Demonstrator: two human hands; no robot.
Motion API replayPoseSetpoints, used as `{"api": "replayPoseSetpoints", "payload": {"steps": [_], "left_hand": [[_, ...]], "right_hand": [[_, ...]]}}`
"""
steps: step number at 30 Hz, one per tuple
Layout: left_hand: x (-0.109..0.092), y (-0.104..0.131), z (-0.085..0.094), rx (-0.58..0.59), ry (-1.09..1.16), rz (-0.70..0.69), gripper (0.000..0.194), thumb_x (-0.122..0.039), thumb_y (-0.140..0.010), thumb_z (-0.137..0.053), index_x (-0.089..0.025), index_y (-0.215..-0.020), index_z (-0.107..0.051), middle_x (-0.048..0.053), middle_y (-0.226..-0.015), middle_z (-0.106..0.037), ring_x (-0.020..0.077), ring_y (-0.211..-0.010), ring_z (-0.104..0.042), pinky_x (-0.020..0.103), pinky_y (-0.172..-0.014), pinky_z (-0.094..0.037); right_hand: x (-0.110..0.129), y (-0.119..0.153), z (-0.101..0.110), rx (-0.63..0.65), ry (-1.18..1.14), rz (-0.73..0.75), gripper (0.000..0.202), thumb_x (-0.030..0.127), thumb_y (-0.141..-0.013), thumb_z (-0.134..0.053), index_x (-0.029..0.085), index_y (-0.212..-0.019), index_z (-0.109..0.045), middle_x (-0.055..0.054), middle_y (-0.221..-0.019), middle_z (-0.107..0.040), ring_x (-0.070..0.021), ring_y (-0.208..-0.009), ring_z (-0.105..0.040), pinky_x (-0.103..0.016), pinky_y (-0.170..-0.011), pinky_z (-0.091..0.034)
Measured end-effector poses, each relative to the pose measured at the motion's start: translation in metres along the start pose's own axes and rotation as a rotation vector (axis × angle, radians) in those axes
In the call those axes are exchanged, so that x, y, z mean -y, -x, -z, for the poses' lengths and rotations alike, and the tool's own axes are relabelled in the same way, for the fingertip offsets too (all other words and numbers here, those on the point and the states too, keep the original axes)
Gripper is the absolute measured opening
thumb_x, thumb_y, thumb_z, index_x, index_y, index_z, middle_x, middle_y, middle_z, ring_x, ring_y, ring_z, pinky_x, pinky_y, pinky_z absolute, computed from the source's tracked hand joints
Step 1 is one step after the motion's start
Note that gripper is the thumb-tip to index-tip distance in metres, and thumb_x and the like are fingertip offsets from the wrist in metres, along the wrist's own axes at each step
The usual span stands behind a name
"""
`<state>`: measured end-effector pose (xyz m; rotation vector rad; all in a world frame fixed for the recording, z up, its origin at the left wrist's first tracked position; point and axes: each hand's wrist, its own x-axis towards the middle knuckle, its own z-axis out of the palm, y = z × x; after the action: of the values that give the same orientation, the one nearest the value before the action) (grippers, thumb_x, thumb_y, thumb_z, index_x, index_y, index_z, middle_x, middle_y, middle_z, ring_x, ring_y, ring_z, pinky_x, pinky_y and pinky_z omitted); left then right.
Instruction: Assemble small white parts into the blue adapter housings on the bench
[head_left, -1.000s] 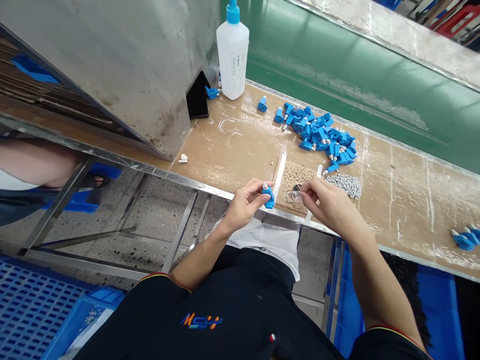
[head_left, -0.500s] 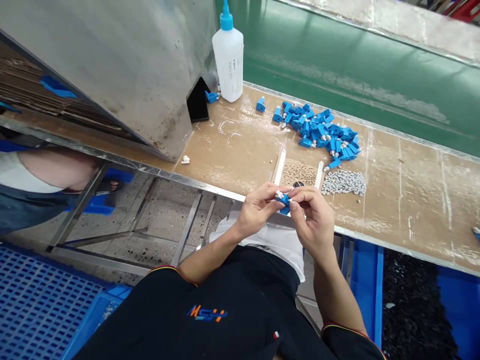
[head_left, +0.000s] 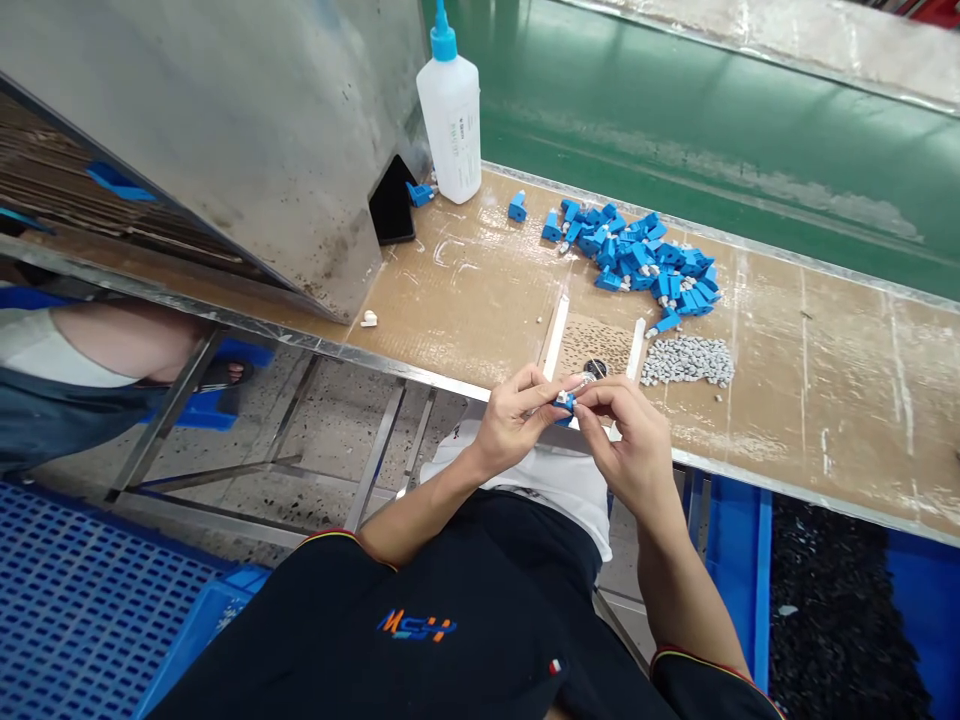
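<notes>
My left hand [head_left: 512, 425] and my right hand [head_left: 628, 435] meet at the table's front edge, both closed on one small blue plastic part [head_left: 564, 403] with a white piece on it. Fingers cover much of that part. Just beyond my fingertips sits a small round black thing [head_left: 595, 369] on a patch of cardboard dotted with small dark pieces [head_left: 600, 340], between two white strips. A pile of similar blue parts [head_left: 637, 250] lies farther back. To its front right is a heap of small grey pieces [head_left: 688, 361].
A white bottle with a blue nozzle [head_left: 452, 130] stands at the back, beside a dark flat object [head_left: 394, 205] against a metal panel [head_left: 300, 130]. Blue bins [head_left: 739, 560], one holding black pieces [head_left: 832, 600], are below right. Another person's leg [head_left: 127, 340] shows at left.
The blue part has turned between my fingers, showing less of its blue body. My hands have barely shifted, and the round black thing is more exposed. The view has moved slightly.
</notes>
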<state>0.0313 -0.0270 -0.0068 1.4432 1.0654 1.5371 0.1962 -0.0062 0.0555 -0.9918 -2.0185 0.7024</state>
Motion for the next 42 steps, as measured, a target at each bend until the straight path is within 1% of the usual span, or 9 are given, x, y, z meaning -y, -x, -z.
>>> {"api": "replayPoseSetpoints", "payload": {"steps": [4, 9, 14, 17, 27, 31, 36, 39, 42], "left_hand": [[0.001, 0.001, 0.003, 0.029, -0.042, -0.055, 0.032, -0.045, -0.098, -0.069, -0.028, -0.122, -0.080, 0.001, -0.080, -0.059, 0.0118, -0.070, -0.056, 0.024, -0.065, -0.051], [-0.002, 0.003, 0.001, -0.042, 0.068, 0.058, 0.034, -0.049, -0.092, -0.075, -0.026, -0.116, -0.083, 0.004, -0.087, -0.071, 0.0141, -0.076, -0.066, 0.026, -0.070, -0.056], [-0.019, 0.005, -0.009, 0.018, 0.185, 0.239, 0.047, -0.052, -0.089, -0.077, -0.022, -0.125, -0.078, 0.011, -0.112, -0.081, 0.0230, -0.100, -0.077, 0.034, -0.093, -0.063], [-0.029, 0.002, -0.015, -0.007, 0.152, 0.295, 0.048, -0.052, -0.090, -0.076, -0.018, -0.125, -0.076, 0.012, -0.115, -0.082, 0.0235, -0.098, -0.079, 0.035, -0.092, -0.065], [-0.039, -0.027, -0.025, 0.072, -0.042, 0.167, 0.029, -0.040, -0.098, -0.067, -0.017, -0.114, -0.075, 0.010, -0.108, -0.083, 0.0202, -0.091, -0.080, 0.031, -0.084, -0.065], [-0.025, -0.081, -0.039, 0.474, -0.110, 0.123, 0.033, -0.041, -0.097, -0.067, -0.017, -0.117, -0.073, 0.009, -0.105, -0.082, 0.0210, -0.090, -0.079, 0.033, -0.083, -0.064], [0.017, -0.170, -0.088, 0.681, -0.672, -0.010, 0.029, -0.018, -0.099, -0.051, -0.014, -0.120, -0.070, 0.014, -0.105, -0.075, 0.0252, -0.095, -0.071, 0.042, -0.089, -0.055], [0.040, -0.193, -0.111, 0.888, -0.887, -0.234, 0.042, -0.004, -0.093, -0.040, -0.015, -0.118, -0.071, 0.019, -0.124, -0.067, 0.0317, -0.111, -0.064, 0.046, -0.094, -0.050], [0.057, -0.201, -0.117, 0.970, -0.915, -0.452, 0.035, -0.008, -0.095, -0.040, -0.015, -0.105, -0.073, 0.020, -0.132, -0.060, 0.0360, -0.126, -0.054, 0.048, -0.100, -0.046]], "right_hand": [[-0.006, 0.006, -0.005, -0.014, -0.050, -0.010, 0.013, 0.021, -0.101, -0.060, 0.025, -0.088, -0.061, -0.004, -0.087, -0.068, -0.0192, -0.081, -0.067, -0.032, -0.068, -0.057], [-0.017, 0.020, -0.019, -0.116, -0.187, -0.047, 0.010, 0.030, -0.099, -0.064, 0.024, -0.107, -0.063, -0.007, -0.102, -0.066, -0.0183, -0.078, -0.065, -0.034, -0.066, -0.059], [-0.015, 0.026, -0.023, -0.223, 0.046, 0.027, 0.012, 0.026, -0.097, -0.068, 0.026, -0.108, -0.064, -0.007, -0.101, -0.065, -0.0204, -0.084, -0.066, -0.034, -0.063, -0.061], [-0.009, 0.024, -0.024, -0.341, 0.147, 0.083, 0.014, 0.022, -0.096, -0.069, 0.027, -0.109, -0.064, -0.005, -0.096, -0.063, -0.0189, -0.079, -0.064, -0.033, -0.061, -0.060], [-0.003, 0.014, -0.025, -0.491, 0.243, 0.057, 0.018, 0.014, -0.097, -0.066, 0.029, -0.104, -0.058, -0.003, -0.085, -0.058, -0.0178, -0.070, -0.059, -0.032, -0.060, -0.055], [-0.038, 0.027, 0.020, -0.463, 0.297, -0.062, 0.011, 0.021, -0.098, -0.065, 0.028, -0.105, -0.060, -0.006, -0.091, -0.062, -0.0206, -0.073, -0.061, -0.035, -0.064, -0.054], [-0.138, 0.068, 0.152, -0.551, 0.742, -0.667, 0.008, 0.029, -0.082, -0.064, 0.023, -0.085, -0.059, -0.007, -0.084, -0.057, -0.0301, -0.089, -0.060, -0.052, -0.089, -0.050], [-0.181, 0.081, 0.225, -0.639, 0.838, -0.814, 0.010, 0.022, -0.072, -0.061, 0.024, -0.075, -0.052, -0.007, -0.076, -0.048, -0.0381, -0.099, -0.057, -0.064, -0.094, -0.044], [-0.192, 0.082, 0.250, -0.668, 0.911, -0.804, 0.010, 0.027, -0.077, -0.064, 0.023, -0.081, -0.056, -0.016, -0.094, -0.056, -0.0448, -0.119, -0.048, -0.070, -0.103, -0.036]]}}
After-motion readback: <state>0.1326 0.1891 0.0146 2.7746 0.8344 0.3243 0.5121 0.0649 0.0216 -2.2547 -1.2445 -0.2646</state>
